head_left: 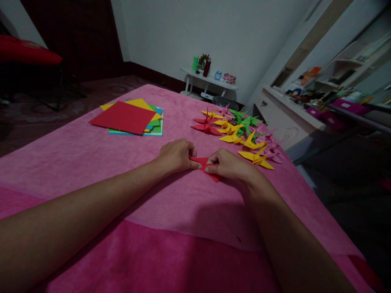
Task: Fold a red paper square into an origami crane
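Red folded paper (204,162) is lying flat on the pink-covered bench (91,162), mid-view, and is pinned between both hands.

Left hand (177,156): grip clamped on the paper's left edge, with thumb and forefinger tips pressed together on it and the other fingers curled under.

Right hand (228,165): grip clamped on the paper's right part, with the fingers curled over it. Most of the paper is covered. Only a red patch between the two hands and a pointed tip below the right fingers can be seen. The fold shape cannot be made out.

Both forearms are stretched out low over the bench.

A stack of coloured sheets (128,118) is set well apart, beyond and left of the left hand. A red sheet is on top, with yellow, green and blue edges fanned out under it.

Paper cranes (235,132) are laid out in a cluster beyond the right hand: red ones farthest left, then yellow, green and pink. The nearest yellow crane (256,158) is just beside the right hand and not touched.

A white shelf (210,81) with small items is seen at the far wall. A cluttered dresser (284,118) is at the right.
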A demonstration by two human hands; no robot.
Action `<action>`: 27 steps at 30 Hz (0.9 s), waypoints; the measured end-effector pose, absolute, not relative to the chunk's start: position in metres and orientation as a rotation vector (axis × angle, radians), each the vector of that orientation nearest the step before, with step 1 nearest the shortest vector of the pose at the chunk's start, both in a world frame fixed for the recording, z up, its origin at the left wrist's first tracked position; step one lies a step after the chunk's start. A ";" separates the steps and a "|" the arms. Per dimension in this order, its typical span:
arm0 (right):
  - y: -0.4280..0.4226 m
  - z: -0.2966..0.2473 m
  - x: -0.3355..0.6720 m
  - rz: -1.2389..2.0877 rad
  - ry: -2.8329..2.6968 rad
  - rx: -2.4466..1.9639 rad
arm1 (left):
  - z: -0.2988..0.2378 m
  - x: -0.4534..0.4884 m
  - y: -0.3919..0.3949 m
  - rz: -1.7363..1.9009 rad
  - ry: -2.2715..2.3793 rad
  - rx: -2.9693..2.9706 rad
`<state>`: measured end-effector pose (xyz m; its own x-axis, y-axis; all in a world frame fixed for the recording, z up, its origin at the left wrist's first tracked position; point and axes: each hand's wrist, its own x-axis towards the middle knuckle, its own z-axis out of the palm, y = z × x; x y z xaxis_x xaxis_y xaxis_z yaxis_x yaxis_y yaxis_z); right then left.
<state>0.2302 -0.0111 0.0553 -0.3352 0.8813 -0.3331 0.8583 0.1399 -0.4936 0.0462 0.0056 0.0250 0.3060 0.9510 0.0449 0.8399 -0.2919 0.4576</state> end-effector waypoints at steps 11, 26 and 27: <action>-0.013 0.058 0.221 0.714 -2.449 -1.950 | 0.021 0.048 0.003 0.442 1.627 2.285; 0.011 0.040 0.253 0.935 -2.111 -1.594 | 0.019 0.045 -0.003 0.527 1.561 2.337; 0.011 0.039 0.255 1.019 -2.056 -1.608 | 0.018 0.044 -0.003 0.539 1.545 2.344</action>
